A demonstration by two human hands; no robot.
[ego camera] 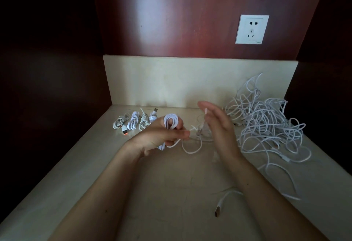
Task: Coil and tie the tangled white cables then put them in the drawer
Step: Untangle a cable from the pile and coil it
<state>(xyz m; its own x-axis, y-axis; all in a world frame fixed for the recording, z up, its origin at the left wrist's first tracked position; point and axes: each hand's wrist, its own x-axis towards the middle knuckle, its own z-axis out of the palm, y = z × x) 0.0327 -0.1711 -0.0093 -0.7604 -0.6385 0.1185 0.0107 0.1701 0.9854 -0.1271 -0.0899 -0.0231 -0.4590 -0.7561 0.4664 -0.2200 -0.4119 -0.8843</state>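
Left hand: curled tight round the coil at centre frame, with loops poking up above the fingers. We reckon the clamp stops the turns springing apart while the tail goes round.
Right hand: just right of the coil, fingers fairly straight and blurred. A white cable tip shows at its upper edge, but we cannot tell whether it is pinched.
Loose tail: sags from the left hand in a loop toward the right hand, so our guess is the wrap-and-tie step.
Finished bundles: four in a row, left of centre on the surface, set well apart from the mess.
Tangled pile: heaped at the right of the frame, so plenty is left to do.
Drawer: not in view.
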